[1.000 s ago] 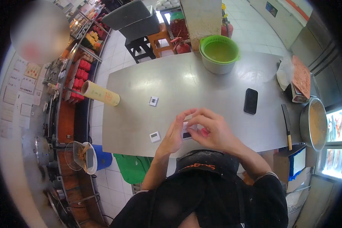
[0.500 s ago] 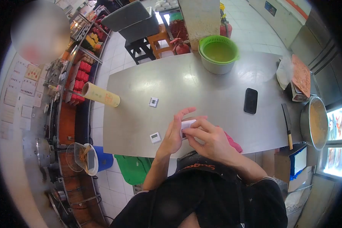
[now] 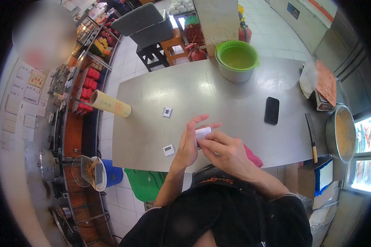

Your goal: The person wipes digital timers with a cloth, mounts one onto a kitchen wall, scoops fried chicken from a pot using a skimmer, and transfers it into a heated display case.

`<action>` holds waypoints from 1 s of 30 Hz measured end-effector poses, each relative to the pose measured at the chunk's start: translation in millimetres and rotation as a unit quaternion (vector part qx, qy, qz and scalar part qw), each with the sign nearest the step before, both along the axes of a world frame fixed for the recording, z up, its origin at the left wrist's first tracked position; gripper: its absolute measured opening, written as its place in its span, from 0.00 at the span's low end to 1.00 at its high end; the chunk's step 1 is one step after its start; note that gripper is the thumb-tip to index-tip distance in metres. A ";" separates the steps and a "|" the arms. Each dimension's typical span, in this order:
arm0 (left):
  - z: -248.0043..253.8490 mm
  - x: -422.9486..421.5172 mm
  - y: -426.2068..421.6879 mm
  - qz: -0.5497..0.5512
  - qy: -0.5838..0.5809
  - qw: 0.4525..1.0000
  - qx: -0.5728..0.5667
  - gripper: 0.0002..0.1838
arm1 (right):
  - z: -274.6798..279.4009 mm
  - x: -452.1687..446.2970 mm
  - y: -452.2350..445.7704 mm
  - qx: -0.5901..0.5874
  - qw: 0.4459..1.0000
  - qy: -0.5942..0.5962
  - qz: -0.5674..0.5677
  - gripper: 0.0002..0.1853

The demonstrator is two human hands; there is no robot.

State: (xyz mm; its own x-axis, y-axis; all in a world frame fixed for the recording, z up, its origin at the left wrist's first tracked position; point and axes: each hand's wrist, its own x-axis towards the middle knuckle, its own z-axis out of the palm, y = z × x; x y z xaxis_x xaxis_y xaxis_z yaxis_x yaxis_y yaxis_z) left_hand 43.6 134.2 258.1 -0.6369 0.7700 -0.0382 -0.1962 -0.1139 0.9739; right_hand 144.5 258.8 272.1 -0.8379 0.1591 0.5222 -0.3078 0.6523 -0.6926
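Note:
My left hand (image 3: 187,148) is wrapped around the edge of a small white kitchen timer (image 3: 203,132), its upper fingers stretched past it. My right hand (image 3: 226,151) pinches the timer's lower part with thumb and fingertips, hiding most of that side. To the left on the steel table (image 3: 222,107) lies a similar white timer with a grey display (image 3: 168,150). Farther back is another small white unit with a dark square (image 3: 166,112). A pink cloth (image 3: 252,156) sits partly behind my right forearm.
A black phone (image 3: 272,110) and a knife (image 3: 311,138) lie to the right, near a large metal bowl (image 3: 341,133). A green colander in a white tub (image 3: 237,59) stands at the back. A roll of film (image 3: 110,103) lies at the left edge, above a blue bucket (image 3: 111,172).
The timer is tilted slightly and more of its white face shows between my hands. My right fingers have shifted a little lower on it. The items on the table stay put.

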 end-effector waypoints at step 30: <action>0.5 7.6 1.6 0.015 -0.024 0.999 0.029 0.34 | 11.0 -3.7 5.9 -0.144 0.988 -0.043 0.041 0.08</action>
State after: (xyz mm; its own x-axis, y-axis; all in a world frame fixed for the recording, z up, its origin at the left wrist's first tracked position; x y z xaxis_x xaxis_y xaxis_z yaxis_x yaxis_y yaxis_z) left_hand 51.2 135.8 258.6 -0.6588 0.7519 -0.0249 -0.2373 -0.1764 0.9553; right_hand 140.8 264.7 283.0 -0.8931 0.2199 0.3925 -0.2845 0.3996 -0.8714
